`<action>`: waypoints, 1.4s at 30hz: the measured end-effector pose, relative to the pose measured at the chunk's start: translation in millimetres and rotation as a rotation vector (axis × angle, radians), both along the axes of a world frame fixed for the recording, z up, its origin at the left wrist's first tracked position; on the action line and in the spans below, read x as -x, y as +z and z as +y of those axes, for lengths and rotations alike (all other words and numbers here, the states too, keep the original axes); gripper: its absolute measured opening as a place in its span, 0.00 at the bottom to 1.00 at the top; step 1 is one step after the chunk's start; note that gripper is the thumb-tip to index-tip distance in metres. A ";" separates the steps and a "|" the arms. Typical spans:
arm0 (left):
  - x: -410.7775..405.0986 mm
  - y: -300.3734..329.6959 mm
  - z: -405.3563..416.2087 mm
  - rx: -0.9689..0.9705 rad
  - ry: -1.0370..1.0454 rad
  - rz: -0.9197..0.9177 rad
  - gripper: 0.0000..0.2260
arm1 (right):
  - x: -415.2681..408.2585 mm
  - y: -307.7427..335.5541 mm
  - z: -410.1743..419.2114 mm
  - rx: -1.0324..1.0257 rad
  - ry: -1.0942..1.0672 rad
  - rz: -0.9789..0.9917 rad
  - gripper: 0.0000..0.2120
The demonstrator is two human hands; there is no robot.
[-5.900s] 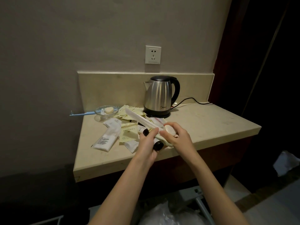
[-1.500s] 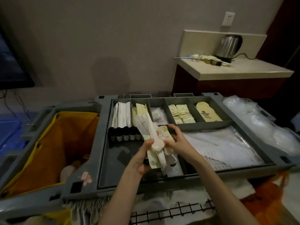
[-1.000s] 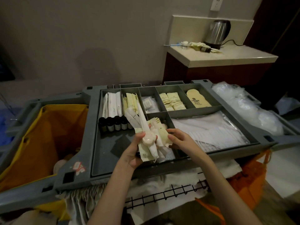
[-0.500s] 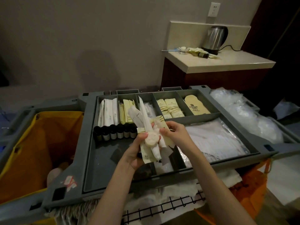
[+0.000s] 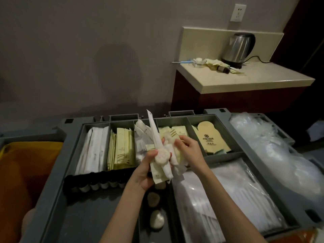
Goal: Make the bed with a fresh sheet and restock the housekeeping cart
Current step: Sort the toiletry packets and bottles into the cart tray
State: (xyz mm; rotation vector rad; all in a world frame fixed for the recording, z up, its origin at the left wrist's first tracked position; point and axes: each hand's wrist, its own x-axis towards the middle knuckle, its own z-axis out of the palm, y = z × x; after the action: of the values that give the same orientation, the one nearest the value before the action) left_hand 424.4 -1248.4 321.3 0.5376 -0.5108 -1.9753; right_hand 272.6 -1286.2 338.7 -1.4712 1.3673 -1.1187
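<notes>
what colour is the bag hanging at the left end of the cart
Orange-yellow bag, clearest in the head view.

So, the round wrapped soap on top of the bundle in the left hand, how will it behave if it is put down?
The round wrapped soap looks firm and compact, so probably stiff and dense for its size. Its wrapper looks smooth, so it may slide off the loose packets that the left hand grips. Being round, it could roll if set on edge.
</notes>
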 end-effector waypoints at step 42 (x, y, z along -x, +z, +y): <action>-3.1 -14.6 -102.5 -0.090 0.082 -0.049 0.38 | 74.3 -24.7 -131.9 -0.013 -0.201 0.172 0.21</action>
State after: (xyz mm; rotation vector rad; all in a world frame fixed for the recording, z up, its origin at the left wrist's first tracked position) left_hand 427.4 -1350.9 306.7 0.6546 -0.4254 -1.9174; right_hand 198.4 -1418.1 314.0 -1.4726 1.6696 -1.1246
